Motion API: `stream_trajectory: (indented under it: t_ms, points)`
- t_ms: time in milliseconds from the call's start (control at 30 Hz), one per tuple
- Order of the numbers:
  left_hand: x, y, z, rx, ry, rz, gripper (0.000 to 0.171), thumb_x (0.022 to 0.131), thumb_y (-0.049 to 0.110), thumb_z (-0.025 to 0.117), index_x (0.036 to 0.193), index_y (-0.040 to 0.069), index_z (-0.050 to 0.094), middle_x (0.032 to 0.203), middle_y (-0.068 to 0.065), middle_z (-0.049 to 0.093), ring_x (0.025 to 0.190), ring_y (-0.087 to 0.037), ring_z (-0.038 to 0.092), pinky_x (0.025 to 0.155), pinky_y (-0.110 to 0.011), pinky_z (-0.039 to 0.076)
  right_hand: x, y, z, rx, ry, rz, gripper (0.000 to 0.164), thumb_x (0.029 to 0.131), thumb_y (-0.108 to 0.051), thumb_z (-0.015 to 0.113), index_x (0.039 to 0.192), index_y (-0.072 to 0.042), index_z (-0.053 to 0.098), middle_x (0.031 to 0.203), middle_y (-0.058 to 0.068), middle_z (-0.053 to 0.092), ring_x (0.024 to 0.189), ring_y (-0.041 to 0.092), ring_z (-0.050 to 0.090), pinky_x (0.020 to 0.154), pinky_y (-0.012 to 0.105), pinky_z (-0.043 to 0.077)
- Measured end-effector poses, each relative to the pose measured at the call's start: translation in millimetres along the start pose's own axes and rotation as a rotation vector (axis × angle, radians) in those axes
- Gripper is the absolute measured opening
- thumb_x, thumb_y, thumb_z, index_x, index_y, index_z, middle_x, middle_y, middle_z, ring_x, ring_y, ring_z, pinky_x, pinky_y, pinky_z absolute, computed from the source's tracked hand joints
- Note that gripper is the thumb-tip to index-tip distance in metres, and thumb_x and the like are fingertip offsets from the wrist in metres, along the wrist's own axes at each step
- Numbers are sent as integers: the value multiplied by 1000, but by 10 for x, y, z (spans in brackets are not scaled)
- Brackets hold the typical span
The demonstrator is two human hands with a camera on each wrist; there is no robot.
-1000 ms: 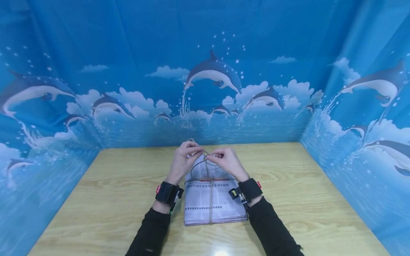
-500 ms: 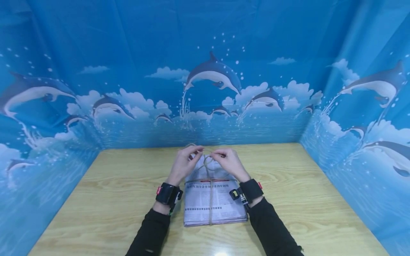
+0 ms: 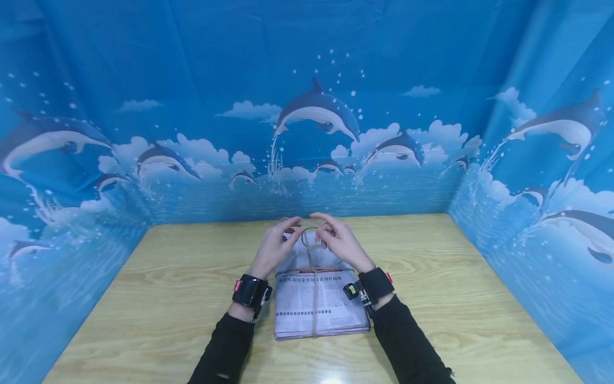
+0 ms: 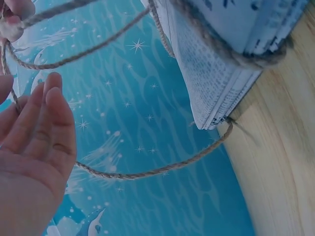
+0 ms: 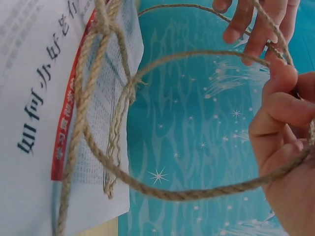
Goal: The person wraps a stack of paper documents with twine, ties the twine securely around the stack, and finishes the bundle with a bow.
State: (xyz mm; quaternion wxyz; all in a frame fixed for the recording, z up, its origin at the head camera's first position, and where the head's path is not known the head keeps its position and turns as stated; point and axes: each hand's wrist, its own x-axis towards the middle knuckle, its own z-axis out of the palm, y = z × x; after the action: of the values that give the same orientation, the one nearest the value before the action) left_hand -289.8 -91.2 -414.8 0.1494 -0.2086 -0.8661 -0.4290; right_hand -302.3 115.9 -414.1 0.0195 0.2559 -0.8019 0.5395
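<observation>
A stack of folded newspapers [image 3: 336,306] lies on the table, bound crosswise with twine [image 3: 314,304]. Beyond its far end both hands work with the loose twine. My left hand [image 3: 274,244] has its thumb and forefinger apart; in the left wrist view its fingers [image 4: 61,132] are slightly bent, with a strand passing behind them. Curled fingers of my right hand [image 5: 283,123] hold twine, and a large loop [image 5: 192,195] hangs from it toward the stack. A knot [image 5: 132,91] with frayed ends shows at the newspapers' edge.
The light wooden table [image 3: 192,298] stretches to both sides of the stack. Blue curtain [image 3: 216,192] printed with dolphins walls in the back and both sides. Black straps with small cameras [image 3: 376,285] sit on both wrists.
The hands have parted from pinching twine close together. The right forefinger has straightened forward while its other fingers curl, and a small twine loop now stands between the hands.
</observation>
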Motion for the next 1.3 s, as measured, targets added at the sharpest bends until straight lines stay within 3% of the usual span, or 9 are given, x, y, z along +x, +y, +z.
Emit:
stream_trajectory:
  t_ms: [167,267,367,467,633,833,933,1100,1300]
  points:
    - [-3,-11,12,6,-36,-33,39,100,22,58,136,10,57,129,-9,65,100,-21,67,81,-36,55,-16,6,5,-27,-37,-24,33,106,-16,41,135,-19,57,80,8,59,60,16,49,52,26,40]
    - [-6,-18,28,5,-66,-54,39,102,28,54,137,12,56,130,-8,64,103,-21,66,84,-37,55,-28,15,-2,-31,-52,-12,32,107,-19,41,133,-18,59,88,10,64,63,17,52,53,28,42]
    - [-10,-21,40,-6,-95,-60,43,102,36,52,137,13,57,128,-9,65,105,-22,65,86,-39,54,-37,22,-19,-34,-68,6,33,105,-21,46,135,-16,58,102,10,69,71,23,62,59,36,52]
    - [-19,-21,46,-3,-142,-54,50,97,48,57,136,17,58,120,-7,68,99,-20,66,82,-38,54,-45,19,-38,-32,-82,27,33,104,-20,49,135,-13,58,112,9,70,80,29,68,71,45,57]
    - [-29,-7,50,36,-208,-3,61,86,50,71,136,18,58,112,-3,70,93,-16,65,78,-33,54,-37,-28,-42,-40,-46,45,30,103,-22,51,126,-7,63,109,11,72,80,19,71,74,42,59]
    - [-33,-3,69,62,-161,-8,39,97,31,62,131,10,62,108,-5,72,92,-13,67,78,-32,55,-24,-31,-41,-7,31,31,27,102,-25,54,112,-4,69,89,10,74,70,14,70,59,43,57]
    - [-31,-14,77,31,-138,-25,34,99,25,59,129,10,63,106,-4,73,88,-11,67,77,-30,55,-26,-10,-50,-35,50,23,25,102,-26,54,110,-8,69,86,6,73,64,15,67,51,36,53]
    - [-24,-25,85,-29,-112,-10,30,98,19,60,127,11,65,99,-2,74,83,-17,69,74,-29,55,-28,-3,-65,-61,62,26,23,102,-24,54,115,-10,68,88,7,73,60,17,62,46,26,41]
    - [-12,-7,76,-97,-136,-25,33,99,27,58,128,12,64,98,-7,74,85,-27,69,70,-31,54,-34,-86,-64,-38,24,31,27,101,-19,55,126,-13,62,80,14,69,61,18,59,51,25,41]
